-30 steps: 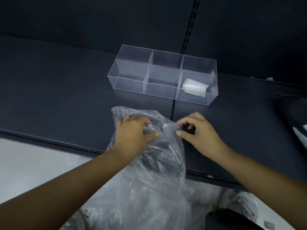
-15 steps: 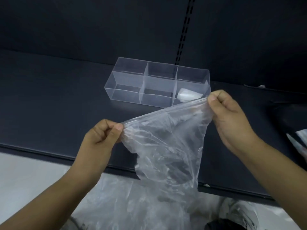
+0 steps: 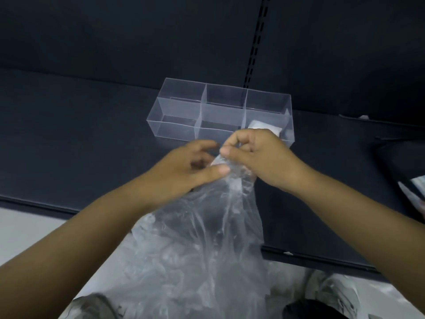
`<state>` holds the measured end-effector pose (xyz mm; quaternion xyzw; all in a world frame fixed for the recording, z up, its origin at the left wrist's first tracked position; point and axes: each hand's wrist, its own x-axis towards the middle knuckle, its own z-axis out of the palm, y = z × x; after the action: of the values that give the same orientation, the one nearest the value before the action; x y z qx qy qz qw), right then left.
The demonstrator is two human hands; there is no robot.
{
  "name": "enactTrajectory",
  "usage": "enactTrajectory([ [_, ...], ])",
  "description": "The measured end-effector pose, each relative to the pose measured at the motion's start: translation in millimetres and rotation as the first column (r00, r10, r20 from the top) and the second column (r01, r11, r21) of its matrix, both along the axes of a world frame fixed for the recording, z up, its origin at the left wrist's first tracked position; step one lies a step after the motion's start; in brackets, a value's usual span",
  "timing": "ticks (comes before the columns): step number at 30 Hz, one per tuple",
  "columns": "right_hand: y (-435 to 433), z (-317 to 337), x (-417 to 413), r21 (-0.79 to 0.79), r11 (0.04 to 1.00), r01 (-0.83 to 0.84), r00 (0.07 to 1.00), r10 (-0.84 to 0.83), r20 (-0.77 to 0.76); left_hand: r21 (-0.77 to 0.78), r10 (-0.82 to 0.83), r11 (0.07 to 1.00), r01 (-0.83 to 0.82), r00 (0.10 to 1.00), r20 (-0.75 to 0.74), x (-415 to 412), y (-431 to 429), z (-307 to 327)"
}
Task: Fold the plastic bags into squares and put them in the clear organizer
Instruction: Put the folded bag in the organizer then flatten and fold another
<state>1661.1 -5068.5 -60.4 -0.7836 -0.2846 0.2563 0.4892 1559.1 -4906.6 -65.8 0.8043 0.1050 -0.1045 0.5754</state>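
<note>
A clear plastic bag (image 3: 213, 226) hangs in the air over the front edge of the dark shelf, bunched at its top. My right hand (image 3: 259, 157) pinches that bunched top with curled fingers. My left hand (image 3: 190, 171) is right beside it, thumb touching the bag's top, fingers extended and blurred. Behind the hands stands the clear organizer (image 3: 179, 116) with several compartments. A folded white bag (image 3: 273, 128) lies in its near right compartment, partly hidden by my right hand.
The dark shelf (image 3: 80, 139) runs left to right with a dark back wall and a slotted upright (image 3: 255, 40). More crumpled clear plastic (image 3: 165, 284) lies below the shelf edge near my shoes. White items (image 3: 414, 189) show at the right edge.
The bag was spread wide between both hands half a second ago. The hands have come together in the middle, bunching the bag's top edge, and the bag hangs down narrower.
</note>
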Motion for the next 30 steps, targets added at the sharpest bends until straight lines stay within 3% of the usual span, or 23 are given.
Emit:
enactTrajectory([
  [2,6,-1,4,0.028,0.997,0.070,0.997,-0.070,0.013,-0.155,0.014,0.988,-0.024,0.998,-0.067,16,-3,-3],
  [5,-18,-12,12,0.120,0.972,0.204,0.978,-0.206,0.012,-0.277,0.316,0.896,-0.347,0.937,-0.152,19,12,-23],
  [8,-53,-30,-4,0.064,0.994,-0.088,0.996,0.088,-0.008,-0.317,0.472,0.784,-0.534,0.844,-0.256,8,31,-46],
  [10,-65,-44,-26,-0.107,0.944,-0.313,0.949,0.316,0.013,-0.296,0.542,0.723,-0.625,0.778,-0.319,3,38,-57],
  [12,-64,-61,-44,-0.303,0.884,-0.356,0.906,0.406,0.122,-0.253,0.587,0.691,-0.677,0.730,-0.350,0,42,-64],
  [14,-56,-74,-51,-0.297,0.929,-0.223,0.908,0.308,0.282,-0.238,0.606,0.674,-0.699,0.708,-0.362,-1,44,-67],
  [16,-48,-80,-46,-0.130,0.991,-0.035,0.918,0.083,0.388,-0.264,0.617,0.656,-0.707,0.705,-0.350,-4,48,-68],
  [18,-49,-83,-32,0.009,0.980,0.197,0.906,-0.185,0.381,-0.294,0.651,0.621,-0.727,0.687,-0.324,-7,54,-72],
  [21,-63,-83,-6,0.103,0.875,0.474,0.824,-0.482,0.298,-0.300,0.707,0.558,-0.774,0.632,-0.317,-15,63,-79],
  [26,-79,-94,17,0.110,0.755,0.647,0.715,-0.650,0.258,-0.337,0.671,0.552,-0.763,0.646,-0.363,-23,59,-88],
  [30,-85,-102,22,0.105,0.716,0.690,0.702,-0.698,0.141,-0.335,0.686,0.550,-0.765,0.643,-0.341,-27,53,-90],
])
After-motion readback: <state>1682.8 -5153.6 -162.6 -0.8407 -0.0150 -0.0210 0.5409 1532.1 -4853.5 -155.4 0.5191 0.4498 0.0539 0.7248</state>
